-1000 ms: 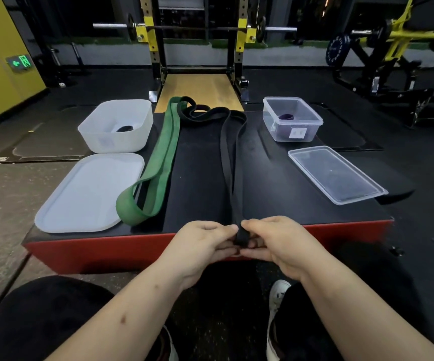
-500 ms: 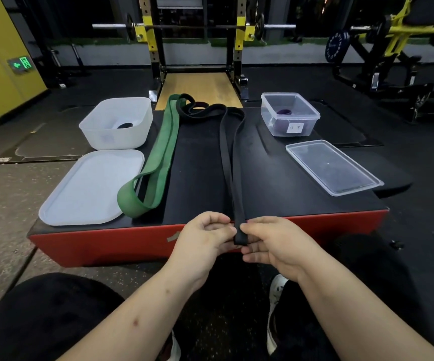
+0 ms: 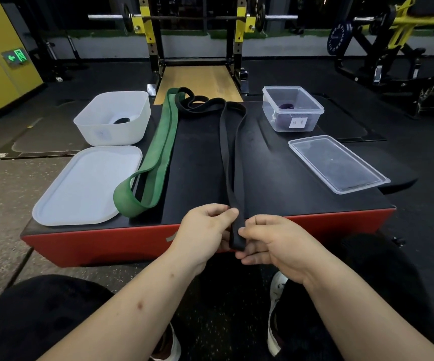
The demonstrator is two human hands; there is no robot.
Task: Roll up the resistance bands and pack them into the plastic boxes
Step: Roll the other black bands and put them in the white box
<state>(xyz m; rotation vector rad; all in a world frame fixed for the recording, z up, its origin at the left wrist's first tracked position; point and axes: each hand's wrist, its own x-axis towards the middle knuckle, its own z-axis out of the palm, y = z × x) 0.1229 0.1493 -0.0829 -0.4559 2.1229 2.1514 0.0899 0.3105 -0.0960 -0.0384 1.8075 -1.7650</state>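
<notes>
Both hands pinch the black band's (image 3: 233,162) near end: left hand (image 3: 205,230) at nine o'clock, right hand (image 3: 276,243) at three. It runs toward twelve.

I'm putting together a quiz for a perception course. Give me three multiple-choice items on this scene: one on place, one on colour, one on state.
1. Where does the green band lie relative to the black band?
A. To its right
B. To its left
C. Coiled inside a box

2. What colour is the rolled band in the clear box?
A. Green
B. Red
C. Purple

3. How do the left hand and right hand meet the black band?
A. Both pinch its near end
B. Only one holds it
C. Neither touches it

Answers: B, the green band stretches out flat on the left side of the black one. C, the roll shows purple through the open top. A, fingers of both hands close on the folded near end.
</notes>
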